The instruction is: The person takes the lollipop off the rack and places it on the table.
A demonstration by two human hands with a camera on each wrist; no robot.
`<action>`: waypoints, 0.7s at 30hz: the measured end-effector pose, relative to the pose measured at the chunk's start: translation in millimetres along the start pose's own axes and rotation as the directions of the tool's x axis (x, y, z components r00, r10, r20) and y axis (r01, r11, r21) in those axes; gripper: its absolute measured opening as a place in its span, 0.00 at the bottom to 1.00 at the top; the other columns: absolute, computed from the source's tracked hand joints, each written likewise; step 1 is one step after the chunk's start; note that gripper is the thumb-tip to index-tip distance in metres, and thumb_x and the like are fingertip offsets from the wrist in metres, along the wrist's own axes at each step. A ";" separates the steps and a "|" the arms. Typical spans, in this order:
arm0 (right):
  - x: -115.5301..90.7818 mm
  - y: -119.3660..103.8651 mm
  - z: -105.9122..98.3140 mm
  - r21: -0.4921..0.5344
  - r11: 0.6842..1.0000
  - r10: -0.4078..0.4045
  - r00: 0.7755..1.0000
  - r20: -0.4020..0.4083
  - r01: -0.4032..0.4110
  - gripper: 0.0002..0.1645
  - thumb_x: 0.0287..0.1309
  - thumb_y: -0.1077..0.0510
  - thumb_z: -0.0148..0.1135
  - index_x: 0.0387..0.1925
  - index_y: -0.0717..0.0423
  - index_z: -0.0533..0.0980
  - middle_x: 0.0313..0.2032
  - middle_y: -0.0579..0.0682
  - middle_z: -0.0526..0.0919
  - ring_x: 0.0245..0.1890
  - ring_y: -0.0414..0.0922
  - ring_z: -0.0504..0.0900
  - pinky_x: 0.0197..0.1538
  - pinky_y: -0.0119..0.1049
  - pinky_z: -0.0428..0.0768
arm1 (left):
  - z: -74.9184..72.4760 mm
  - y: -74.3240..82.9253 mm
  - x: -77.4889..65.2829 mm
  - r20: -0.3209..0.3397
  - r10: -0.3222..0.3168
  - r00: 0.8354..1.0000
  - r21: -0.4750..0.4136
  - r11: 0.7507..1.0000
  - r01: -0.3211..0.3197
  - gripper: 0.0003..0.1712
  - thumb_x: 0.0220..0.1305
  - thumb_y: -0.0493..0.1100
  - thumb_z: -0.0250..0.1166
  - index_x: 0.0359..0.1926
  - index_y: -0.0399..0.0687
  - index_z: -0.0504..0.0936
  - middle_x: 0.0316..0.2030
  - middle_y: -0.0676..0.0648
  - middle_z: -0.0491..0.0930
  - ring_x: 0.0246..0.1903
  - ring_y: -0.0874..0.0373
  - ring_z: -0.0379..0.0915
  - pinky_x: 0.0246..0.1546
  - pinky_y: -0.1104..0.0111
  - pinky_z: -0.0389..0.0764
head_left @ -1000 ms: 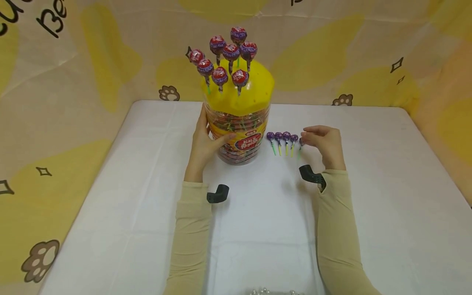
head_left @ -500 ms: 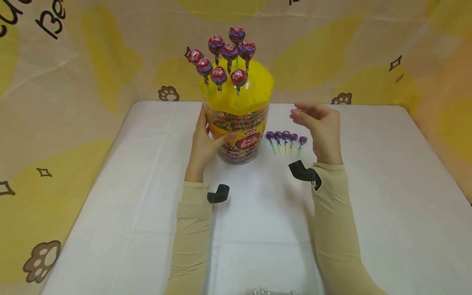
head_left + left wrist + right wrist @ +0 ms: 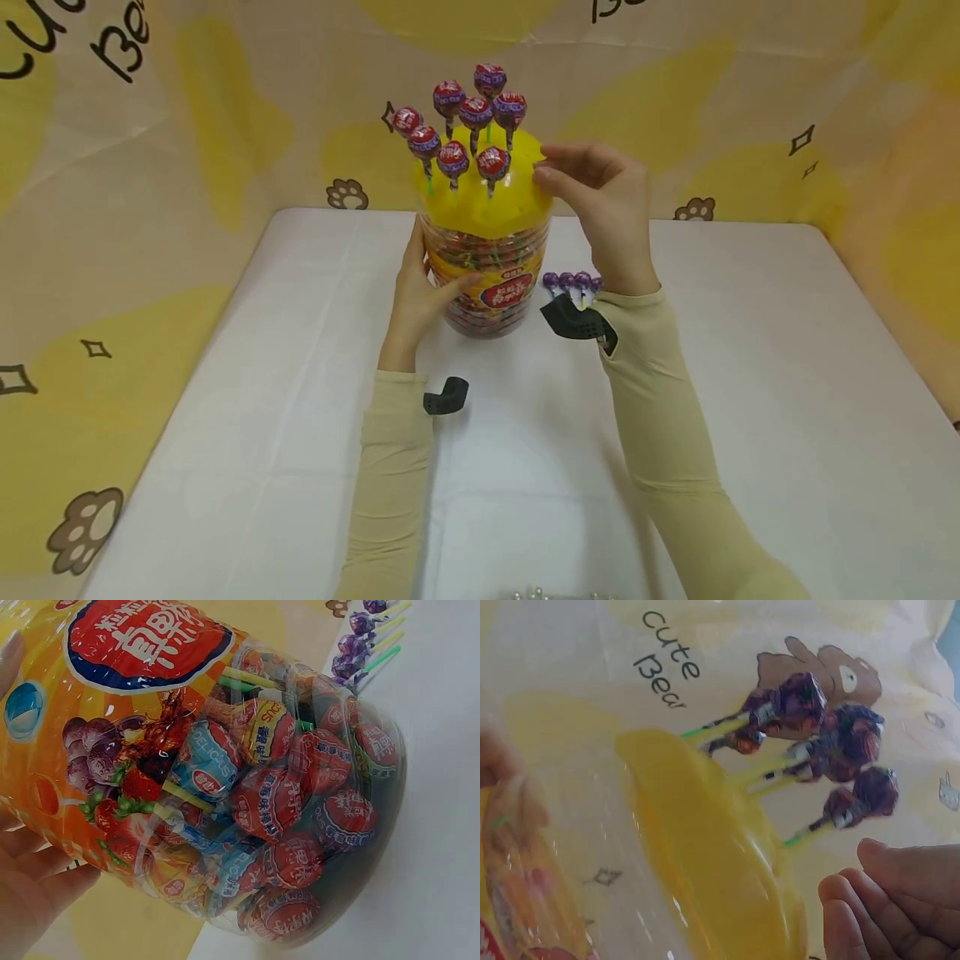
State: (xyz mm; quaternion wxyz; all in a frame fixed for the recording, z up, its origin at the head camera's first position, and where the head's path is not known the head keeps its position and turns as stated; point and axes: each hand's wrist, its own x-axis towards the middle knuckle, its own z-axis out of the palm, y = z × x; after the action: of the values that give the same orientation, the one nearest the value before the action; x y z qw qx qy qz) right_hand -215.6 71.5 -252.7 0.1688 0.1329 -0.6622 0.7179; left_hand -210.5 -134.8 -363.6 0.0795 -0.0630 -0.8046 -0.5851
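Note:
A clear plastic candy jar (image 3: 513, 293) with a domed yellow lid (image 3: 517, 212) stands on the white table. My left hand (image 3: 415, 304) grips its side, the thumb across the front label. In the left wrist view, wrapped lollipops (image 3: 266, 801) fill the jar's inside. Several lollipops (image 3: 492, 162) in red and purple wrappers stick up from the lid by their sticks. My right hand (image 3: 611, 204) is at the right side of the lid, thumb and fingers bent loosely. Nothing shows between them in the right wrist view (image 3: 900, 900), where the nearest lollipop (image 3: 876, 791) is just beyond the fingertips.
Several purple lollipops (image 3: 567, 280) lie in a row on the table (image 3: 225, 433) right of the jar, partly covered by the right wrist's black mount (image 3: 573, 318). Pearl-like beads (image 3: 536, 593) show at the near edge. A patterned yellow cloth (image 3: 637, 83) hangs behind.
My right hand has left the lollipop at the right end of the table row and moved up and left to the lid. My left hand stays on the jar.

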 end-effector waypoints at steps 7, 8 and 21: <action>5.0 -2.0 14.1 -0.034 0.999 -0.015 1.000 0.026 0.016 0.12 0.50 0.67 0.69 0.40 0.66 0.82 0.37 0.55 0.84 0.40 0.49 0.82 0.49 0.36 0.81 | 1.2 -0.8 -0.5 0.013 -0.011 1.000 0.007 1.000 0.011 0.59 0.54 0.49 0.71 0.75 0.51 0.39 0.73 0.49 0.45 0.71 0.55 0.41 0.69 0.57 0.53; 5.4 -1.9 15.0 -0.034 0.999 -0.018 0.999 0.027 0.019 0.12 0.50 0.67 0.69 0.39 0.66 0.82 0.37 0.55 0.84 0.39 0.49 0.82 0.49 0.36 0.81 | 1.4 -0.9 -0.6 0.015 -0.014 1.000 0.011 1.000 0.014 0.59 0.54 0.50 0.71 0.75 0.51 0.39 0.73 0.49 0.45 0.71 0.55 0.41 0.69 0.58 0.53; 8.7 1.5 30.0 -0.105 0.988 -0.119 0.993 -0.017 0.117 0.12 0.48 0.68 0.70 0.37 0.69 0.81 0.36 0.57 0.85 0.35 0.45 0.83 0.45 0.34 0.82 | -0.3 -0.9 -0.7 0.003 -0.013 1.000 0.003 1.000 0.013 0.58 0.55 0.48 0.71 0.75 0.52 0.39 0.73 0.50 0.45 0.71 0.55 0.42 0.69 0.56 0.53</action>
State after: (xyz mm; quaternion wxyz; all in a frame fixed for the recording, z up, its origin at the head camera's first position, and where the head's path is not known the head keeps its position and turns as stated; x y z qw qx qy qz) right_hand -225.1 42.1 -247.8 0.2253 0.1545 -0.6877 0.6726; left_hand -210.0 -135.4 -364.6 0.0744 -0.0588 -0.8059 -0.5844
